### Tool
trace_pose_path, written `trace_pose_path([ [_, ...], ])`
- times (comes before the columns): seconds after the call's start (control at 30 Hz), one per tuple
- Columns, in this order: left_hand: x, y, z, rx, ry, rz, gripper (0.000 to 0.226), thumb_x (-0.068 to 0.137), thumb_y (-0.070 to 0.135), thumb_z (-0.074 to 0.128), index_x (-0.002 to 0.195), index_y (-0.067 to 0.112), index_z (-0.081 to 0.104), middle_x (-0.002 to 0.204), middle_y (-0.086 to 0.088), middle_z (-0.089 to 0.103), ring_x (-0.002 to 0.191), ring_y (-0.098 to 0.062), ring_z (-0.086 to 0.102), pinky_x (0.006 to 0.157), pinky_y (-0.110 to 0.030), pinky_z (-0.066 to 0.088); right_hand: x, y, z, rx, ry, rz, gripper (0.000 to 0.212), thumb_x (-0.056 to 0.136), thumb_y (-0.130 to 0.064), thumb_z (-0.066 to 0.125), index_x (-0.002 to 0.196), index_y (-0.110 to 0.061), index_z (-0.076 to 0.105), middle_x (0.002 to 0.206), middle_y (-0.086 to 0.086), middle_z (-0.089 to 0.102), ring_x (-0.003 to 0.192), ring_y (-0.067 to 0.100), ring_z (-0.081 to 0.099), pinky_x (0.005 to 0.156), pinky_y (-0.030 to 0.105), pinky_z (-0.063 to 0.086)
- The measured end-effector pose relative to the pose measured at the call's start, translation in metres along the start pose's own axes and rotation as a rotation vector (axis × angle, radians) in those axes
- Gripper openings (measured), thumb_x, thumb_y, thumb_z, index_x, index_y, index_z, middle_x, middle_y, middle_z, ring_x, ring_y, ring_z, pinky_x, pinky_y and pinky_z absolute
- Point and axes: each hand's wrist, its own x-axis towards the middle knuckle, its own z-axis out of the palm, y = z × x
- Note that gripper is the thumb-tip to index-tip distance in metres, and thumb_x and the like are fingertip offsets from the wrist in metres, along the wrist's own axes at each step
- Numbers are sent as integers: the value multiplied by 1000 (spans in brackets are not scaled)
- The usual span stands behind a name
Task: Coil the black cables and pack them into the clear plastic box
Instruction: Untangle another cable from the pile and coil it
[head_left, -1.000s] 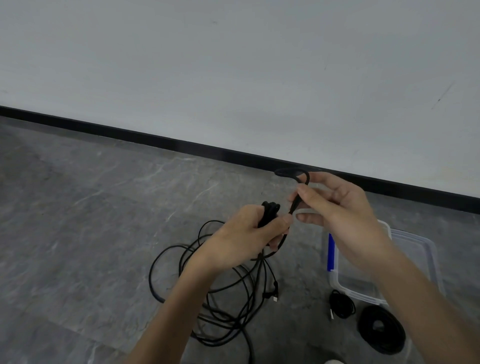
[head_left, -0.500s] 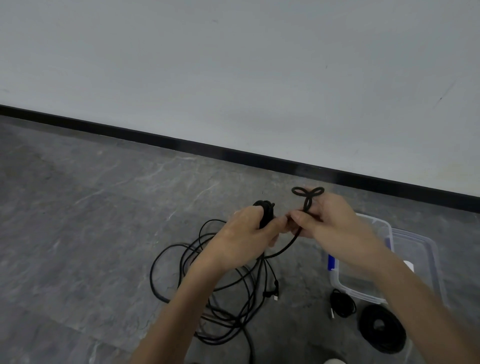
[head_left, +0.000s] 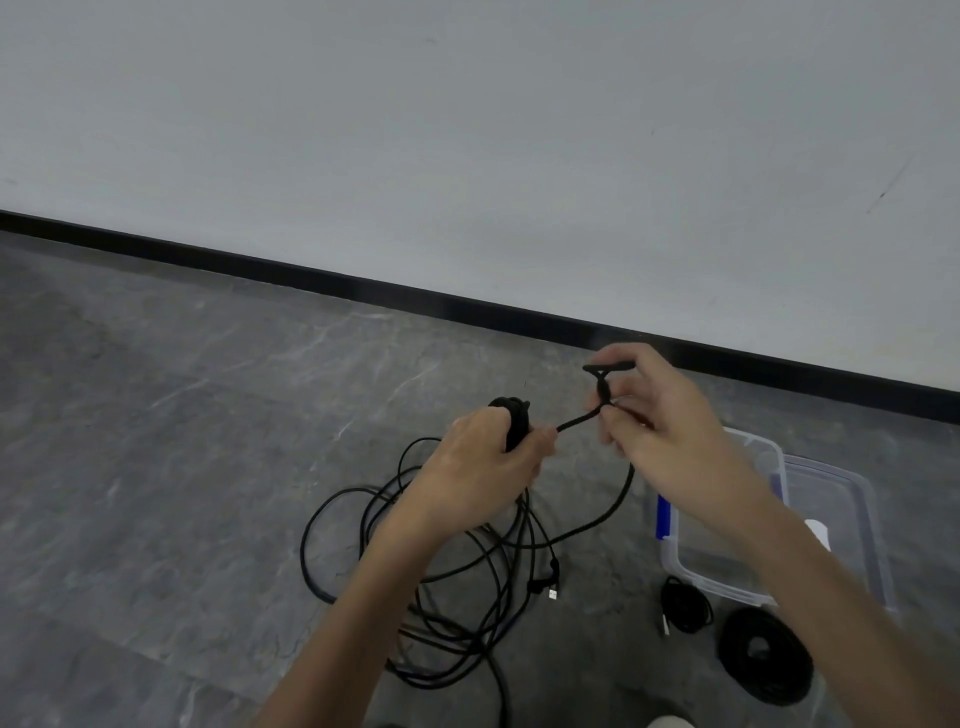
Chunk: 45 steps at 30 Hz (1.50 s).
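My left hand (head_left: 488, 462) grips a small black coil (head_left: 511, 418) of cable above the floor. A short stretch of the same cable (head_left: 576, 418) runs right to my right hand (head_left: 660, 421), which pinches a small looped end (head_left: 605, 376) of it. Below my hands a tangle of loose black cables (head_left: 441, 582) lies on the grey floor. The clear plastic box (head_left: 763, 545) stands open at the right, partly hidden by my right forearm. Two coiled black cables lie in front of it, a small one (head_left: 683, 603) and a bigger one (head_left: 763, 654).
A blue clip (head_left: 663, 517) sits on the box's left wall. The box lid (head_left: 857, 514) lies behind the box at the right. A white wall with a black skirting board (head_left: 363, 283) runs across the back. A USB plug (head_left: 553, 594) sticks out of the tangle.
My right hand has lifted and drawn to the right, pulling the looped end away from my left hand. The cable between the hands is now longer and tauter. My left hand has stayed.
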Motion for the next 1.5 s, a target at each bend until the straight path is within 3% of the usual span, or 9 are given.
trace_pose_path([
  [0.13,0,1,-1,-27,-28,-5,37,100,30,48,69,16,62,56,13,58,48,3,48,55,-10,35,-2,6,-1,-294,10,-74,35,87,-12,65,117,-23,49,96,-8,60,88,4,59,76,10,46],
  [0.4,-3,3,-6,-60,-169,97,41,98,45,39,71,20,56,64,11,56,63,1,56,65,-13,39,-3,6,-6,-420,42,-241,33,86,-30,66,114,-14,59,92,-12,59,86,5,58,75,11,42],
  [0.7,-13,15,-7,-228,-445,23,50,101,50,32,89,10,60,78,-3,63,80,-14,61,88,-29,47,-6,1,3,-149,27,-179,33,79,-27,70,109,-19,60,92,-9,64,89,3,64,82,20,53],
  [0.77,-15,18,-7,-295,-474,15,36,103,37,38,87,11,57,75,1,62,81,-13,62,88,-28,47,-4,3,2,-98,32,-145,33,78,-23,72,110,-20,61,89,-10,65,88,0,63,83,16,51],
  [0.9,-18,24,-13,-538,-492,44,32,101,35,37,80,15,51,63,5,49,69,-16,58,76,-22,46,2,2,-2,70,6,-52,36,65,-44,68,98,-32,62,84,-10,68,85,2,66,84,23,52],
  [1.13,-20,28,-15,-695,-509,107,37,99,32,34,66,22,46,54,5,36,53,-12,46,63,-23,44,-3,-8,-15,500,-255,61,43,73,-26,66,114,-16,58,63,-4,62,51,6,41,49,18,33],
  [1.27,-18,26,-15,-659,-473,82,35,97,33,38,65,22,46,53,6,37,54,-13,46,63,-23,45,-1,-6,-15,671,-181,110,31,74,-42,74,92,-18,66,66,-2,50,50,9,25,43,18,18],
  [1.37,-17,25,-14,-613,-463,76,35,99,33,38,68,20,46,55,5,37,56,-13,48,66,-22,46,0,-8,-8,518,14,140,31,68,-55,73,76,-25,70,68,12,44,51,13,30,45,17,28],
  [1.5,-15,24,-12,-563,-402,40,34,101,35,38,72,17,46,58,3,39,58,-12,51,69,-21,45,0,-9,1,405,249,144,26,84,-41,66,73,-18,71,68,6,58,65,16,50,69,28,43],
])
